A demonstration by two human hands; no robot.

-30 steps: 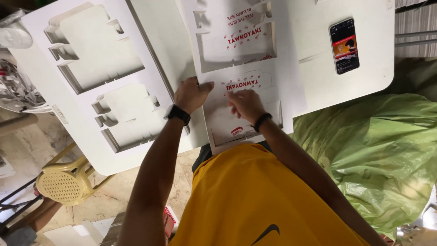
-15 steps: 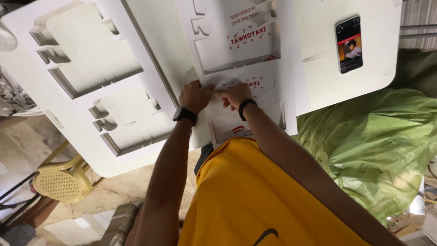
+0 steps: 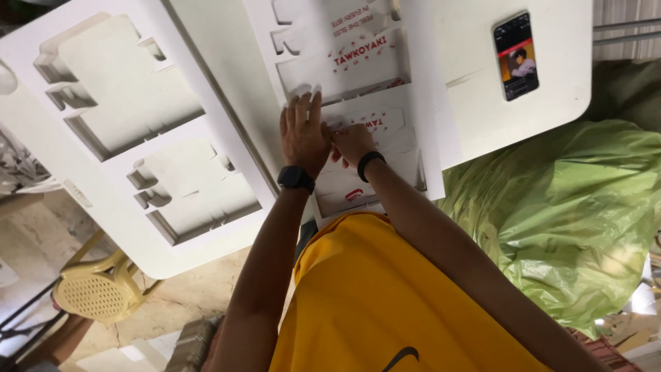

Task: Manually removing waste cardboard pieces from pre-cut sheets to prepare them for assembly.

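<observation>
Die-cut sheet [image 3: 358,103] of white card with red print lies flat on the bench [image 3: 475,124], right under both your hands. Your left hand [image 3: 303,131] is pressed down on it with fingers stretched out and together, gripping nothing — just flat contact. Your right hand [image 3: 351,141] sits touching the left, fingers curled and pinching at the card's edge. Beyond your right hand, well apart, a phone [image 3: 516,55] rests on the bench. Off past your left hand lies another punched-out white sheet [image 3: 124,124], with a yellow plastic chair [image 3: 93,293] below it.
</observation>
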